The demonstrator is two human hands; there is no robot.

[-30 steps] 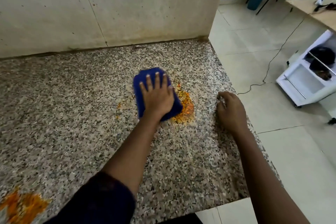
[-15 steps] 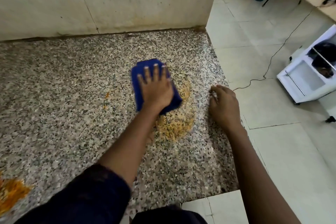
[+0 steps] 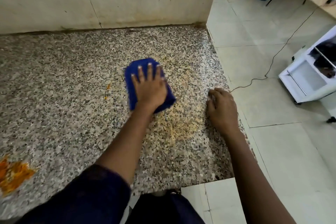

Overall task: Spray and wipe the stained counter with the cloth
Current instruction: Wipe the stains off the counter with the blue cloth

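Speckled counter (image 3: pixel 72 96), folded blue cloth (image 3: pixel 133 85), faint smear (image 3: pixel 181 123).

Cloth (image 3: pixel 131 76) on counter (image 3: pixel 60 82); hand (image 3: pixel 221 109) right.

One blue cloth (image 3: pixel 133 85) lies at the counter's centre. Two hands: the left hand (image 3: pixel 150 88) at centre, the right hand (image 3: pixel 221 108) toward three o'clock. Two orange specks (image 3: pixel 108 86) toward nine o'clock, one orange stain (image 3: pixel 12 172) at eight o'clock, one pale yellow smear (image 3: pixel 180 125) below the cloth.
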